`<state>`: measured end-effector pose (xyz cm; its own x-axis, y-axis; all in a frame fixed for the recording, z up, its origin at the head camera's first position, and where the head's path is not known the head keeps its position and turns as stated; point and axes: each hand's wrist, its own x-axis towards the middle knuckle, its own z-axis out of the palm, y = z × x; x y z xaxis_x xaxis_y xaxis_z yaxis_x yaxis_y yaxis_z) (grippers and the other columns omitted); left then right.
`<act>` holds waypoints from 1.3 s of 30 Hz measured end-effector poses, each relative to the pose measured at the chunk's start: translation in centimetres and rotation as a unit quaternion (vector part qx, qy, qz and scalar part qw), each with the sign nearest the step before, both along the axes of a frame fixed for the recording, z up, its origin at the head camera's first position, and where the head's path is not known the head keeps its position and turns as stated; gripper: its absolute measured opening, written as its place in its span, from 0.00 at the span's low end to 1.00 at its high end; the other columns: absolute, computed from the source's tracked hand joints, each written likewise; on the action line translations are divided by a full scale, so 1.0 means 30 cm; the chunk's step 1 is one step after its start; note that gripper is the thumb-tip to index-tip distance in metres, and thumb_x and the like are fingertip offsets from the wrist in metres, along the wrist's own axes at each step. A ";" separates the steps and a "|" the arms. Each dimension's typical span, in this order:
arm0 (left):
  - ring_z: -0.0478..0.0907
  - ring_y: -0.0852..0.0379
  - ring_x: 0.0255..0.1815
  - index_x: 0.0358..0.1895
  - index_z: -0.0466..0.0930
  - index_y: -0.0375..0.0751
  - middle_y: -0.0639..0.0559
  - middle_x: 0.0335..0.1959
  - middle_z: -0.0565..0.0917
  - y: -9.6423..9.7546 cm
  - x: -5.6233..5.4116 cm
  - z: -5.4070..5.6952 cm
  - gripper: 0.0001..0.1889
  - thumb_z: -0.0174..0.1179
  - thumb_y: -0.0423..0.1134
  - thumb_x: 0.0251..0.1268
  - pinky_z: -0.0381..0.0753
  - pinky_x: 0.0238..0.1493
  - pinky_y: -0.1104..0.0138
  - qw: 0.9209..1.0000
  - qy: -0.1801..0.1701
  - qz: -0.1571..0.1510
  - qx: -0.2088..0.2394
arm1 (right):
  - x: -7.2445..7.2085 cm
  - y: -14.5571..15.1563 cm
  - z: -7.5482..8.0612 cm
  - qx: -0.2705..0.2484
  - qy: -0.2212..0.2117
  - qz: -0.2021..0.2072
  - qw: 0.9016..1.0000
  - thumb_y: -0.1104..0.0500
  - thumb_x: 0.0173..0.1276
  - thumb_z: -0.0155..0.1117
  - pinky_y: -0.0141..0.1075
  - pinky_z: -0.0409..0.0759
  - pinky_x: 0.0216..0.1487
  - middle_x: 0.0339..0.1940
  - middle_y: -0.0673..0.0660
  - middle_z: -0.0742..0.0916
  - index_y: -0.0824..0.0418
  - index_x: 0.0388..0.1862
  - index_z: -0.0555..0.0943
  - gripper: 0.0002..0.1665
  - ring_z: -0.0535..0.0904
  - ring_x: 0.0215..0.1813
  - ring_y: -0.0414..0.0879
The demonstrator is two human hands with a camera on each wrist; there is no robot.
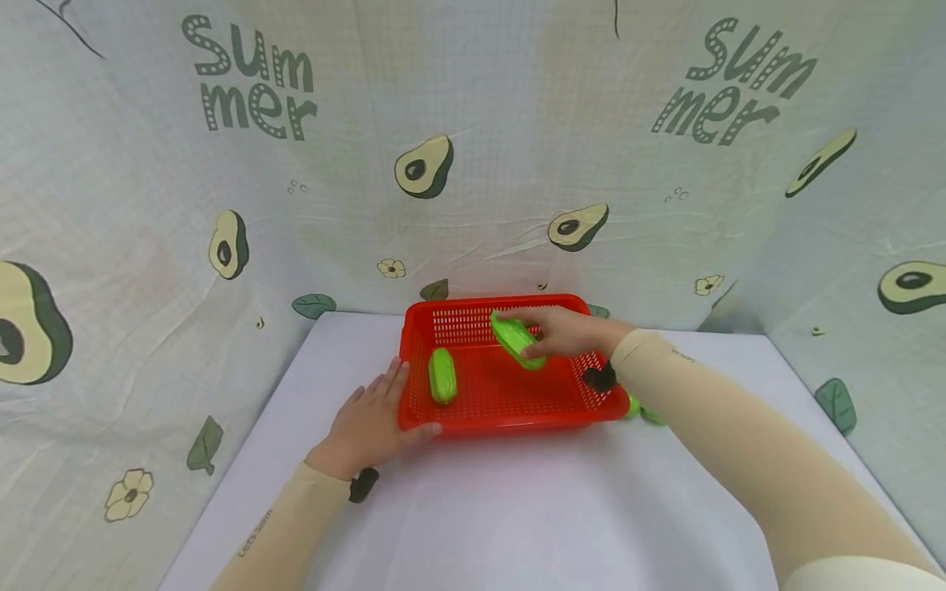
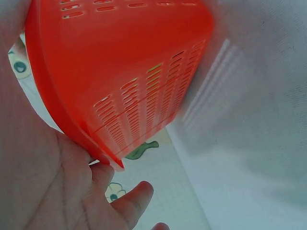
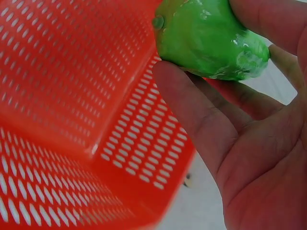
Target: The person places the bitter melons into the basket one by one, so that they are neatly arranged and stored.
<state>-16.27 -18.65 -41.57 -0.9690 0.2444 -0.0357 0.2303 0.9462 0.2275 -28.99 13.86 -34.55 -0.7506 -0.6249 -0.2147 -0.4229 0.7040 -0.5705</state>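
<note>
- One right hand [image 1: 557,328] has its fingers [image 3: 192,103] clamped around a glossy, bright-green, elongated vegetable-shaped piece [image 1: 517,341]; thumb and fingers take opposite sides, a grip that probably keeps the smooth surface from slipping.
- That held piece is tilted over the inside of a red plastic slotted basket [image 1: 502,423], right of its middle; the height seems meant to keep it clear of the rim.
- One left hand [image 1: 373,427] lies at the basket's near left corner, fingers straight and apart along the left rim, thumb by the front rim, likely to steady so light a container.
- One more green piece of like shape [image 1: 443,376] rests inside the basket near the left wall, where it leaves the middle of the floor free. That makes two such pieces in hand and basket together.
- At least two green objects [image 1: 633,406] show just beyond the basket's right side, partly hidden by basket and sleeve, so their full count cannot be told.
- One basket stands on one white-covered bench [image 1: 473,509], its open side up, which suits reaching in.
- Behind hangs pale printed cloth [image 1: 488,74] with two "summer" words and six avocados.
</note>
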 end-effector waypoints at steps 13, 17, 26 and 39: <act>0.55 0.35 0.76 0.81 0.45 0.38 0.41 0.81 0.49 -0.012 -0.013 -0.019 0.61 0.55 0.78 0.54 0.60 0.68 0.37 1.000 -0.002 0.001 0.000 | -0.066 -0.136 -0.103 0.025 -0.033 -0.003 0.999 0.56 0.66 0.72 0.43 0.77 0.54 0.60 0.54 0.75 0.38 0.76 0.66 0.42 0.68 0.61 0.54; 0.55 0.36 0.76 0.81 0.45 0.39 0.41 0.81 0.48 -0.015 -0.017 -0.025 0.62 0.53 0.79 0.53 0.59 0.68 0.37 1.000 -0.004 0.001 -0.002 | -0.077 -0.164 -0.124 0.040 -0.036 0.009 0.999 0.57 0.66 0.71 0.44 0.77 0.56 0.61 0.54 0.75 0.42 0.77 0.66 0.42 0.68 0.61 0.53; 0.54 0.36 0.76 0.81 0.44 0.39 0.42 0.81 0.47 -0.017 -0.022 -0.028 0.62 0.51 0.80 0.53 0.58 0.69 0.38 1.000 -0.007 0.002 -0.003 | -0.088 -0.222 -0.158 0.033 -0.069 0.008 0.997 0.61 0.66 0.71 0.38 0.80 0.48 0.60 0.56 0.74 0.45 0.77 0.66 0.43 0.67 0.59 0.52; 0.55 0.36 0.76 0.81 0.45 0.39 0.42 0.81 0.48 -0.013 -0.020 -0.025 0.61 0.51 0.80 0.55 0.58 0.69 0.39 1.000 -0.004 -0.002 0.001 | -0.100 -0.288 -0.226 0.054 -0.075 0.020 0.995 0.58 0.63 0.75 0.41 0.76 0.55 0.57 0.52 0.76 0.48 0.77 0.66 0.46 0.69 0.57 0.50</act>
<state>-16.87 -19.05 -42.32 -0.9677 0.2483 -0.0432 0.2321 0.9449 0.2308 -31.98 5.21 -41.33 -0.6800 -0.6203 -0.3909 -0.3667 0.7494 -0.5512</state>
